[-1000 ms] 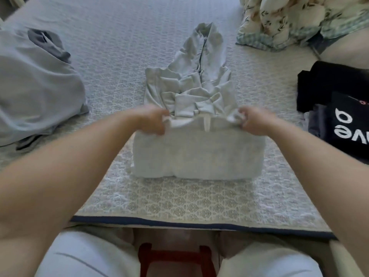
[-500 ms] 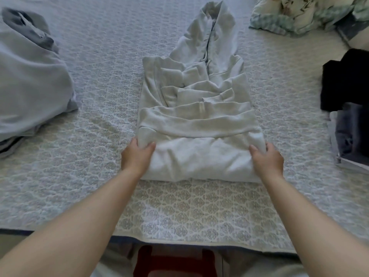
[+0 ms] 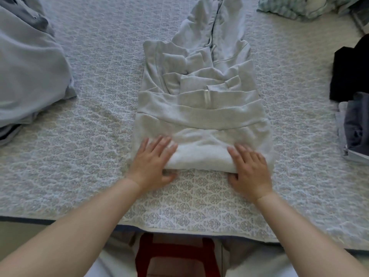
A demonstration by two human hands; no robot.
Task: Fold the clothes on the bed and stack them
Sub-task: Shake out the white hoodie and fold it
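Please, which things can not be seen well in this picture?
- Hoodie: hood top cut off by upper edge.
- Left hand, right hand: thumbs partly hidden under the fold.
- Blue garment pile: cut by left edge.
- Dark clothes: cut by right edge.

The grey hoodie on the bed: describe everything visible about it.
The grey hoodie is pale, soft fleece-like fabric, lying partly folded mid-bed, sleeves tucked across its body, hood and drawstring stretched away from the person. Its near end is rolled over. The left hand and right hand grip that roll, fingers on top, thumbs beneath.
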